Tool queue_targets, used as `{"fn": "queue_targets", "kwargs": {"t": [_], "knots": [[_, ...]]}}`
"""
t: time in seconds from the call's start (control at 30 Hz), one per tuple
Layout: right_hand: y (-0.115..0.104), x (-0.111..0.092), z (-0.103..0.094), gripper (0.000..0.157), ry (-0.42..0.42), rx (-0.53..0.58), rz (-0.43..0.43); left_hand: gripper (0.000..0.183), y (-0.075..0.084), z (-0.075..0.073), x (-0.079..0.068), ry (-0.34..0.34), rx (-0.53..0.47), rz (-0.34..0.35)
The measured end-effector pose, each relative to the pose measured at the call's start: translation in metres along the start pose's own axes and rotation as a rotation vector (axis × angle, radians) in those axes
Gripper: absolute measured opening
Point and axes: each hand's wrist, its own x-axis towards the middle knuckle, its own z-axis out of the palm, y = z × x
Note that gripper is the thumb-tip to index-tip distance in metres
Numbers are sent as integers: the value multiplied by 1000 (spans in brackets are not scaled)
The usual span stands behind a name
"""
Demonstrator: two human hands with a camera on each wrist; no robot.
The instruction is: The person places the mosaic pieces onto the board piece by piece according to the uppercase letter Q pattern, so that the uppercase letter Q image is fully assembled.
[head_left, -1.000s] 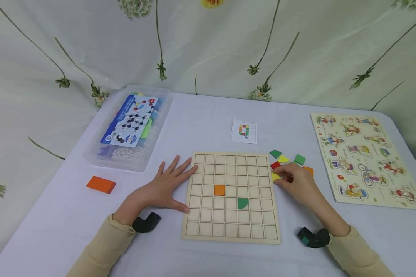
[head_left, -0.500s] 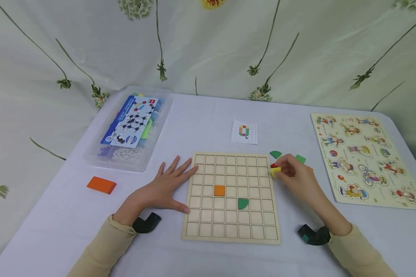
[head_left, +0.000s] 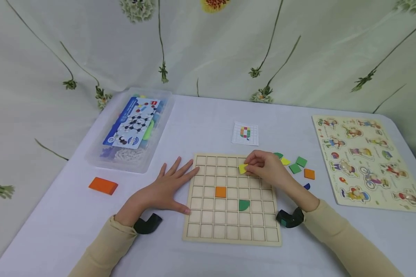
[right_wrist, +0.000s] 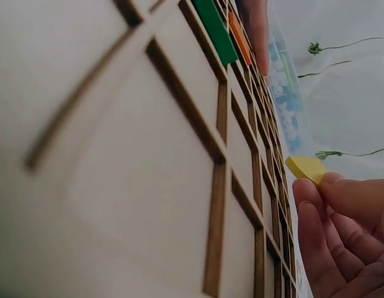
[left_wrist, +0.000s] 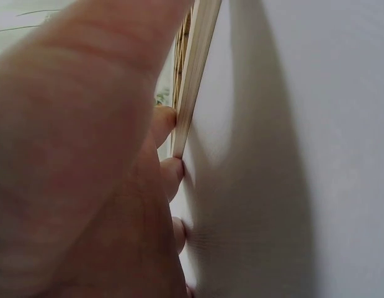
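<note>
Right hand (head_left: pixel 265 167) over the far right part of the grid board (head_left: pixel 232 218), pinching a yellow piece (head_left: pixel 242 168) between thumb and fingertip; the piece points toward the board's left edge, over cells near its far edge. Whether it touches the wood, cannot tell. Hand and wrist cover the board's far right corner and part of its right edge. Left hand (head_left: pixel 164 190) spread flat beside the board, thumb and index tips at its left edge. On the board: an orange square (head_left: pixel 220 192), third column from the left edge, fourth row from the far edge; a green quarter-round (head_left: pixel 244 205) one row nearer, third column from the right edge. Off the board's right edge, loose pieces: another green quarter-round (head_left: pixel 279 155), partly behind the right hand; a yellow quarter-round (head_left: pixel 285 161); two green squares (head_left: pixel 301 161); a loose orange square (head_left: pixel 309 174); a blue piece (head_left: pixel 307 186), partly behind the right forearm. Pattern card (head_left: pixel 245 133) between the board and the far edge of the bench (head_left: pixel 208 113). Puzzle board (head_left: pixel 384 192) along the bench's right edge. Clear plastic box (head_left: pixel 149 154) toward the far left corner, orange block (head_left: pixel 103 186) nearer, left of the left hand. Flowered cloth (head_left: pixel 225 46) behind the far edge.
</note>
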Motion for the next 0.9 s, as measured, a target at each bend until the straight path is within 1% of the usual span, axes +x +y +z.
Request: {"fn": "queue_targets", "kwargs": {"t": [0.07, 0.23, 0.4, 0.53, 0.7, 0.9], "knots": [[0, 1, 1, 9, -11, -13, -2, 114, 0, 0, 0, 0, -2, 2], [0, 2, 2, 8, -16, -105, -27, 115, 1, 0, 0, 3, 2, 0], [1, 3, 2, 7, -5, -174, -19, 115, 1, 0, 0, 6, 2, -2], [1, 3, 3, 6, -3, -193, -13, 114, 1, 0, 0, 7, 1, -1], [1, 4, 3, 4, 7, -188, -34, 114, 2, -1, 0, 5, 2, -2], [-1, 5, 4, 10, -6, -227, -62, 114, 2, -1, 0, 6, 5, 2]]}}
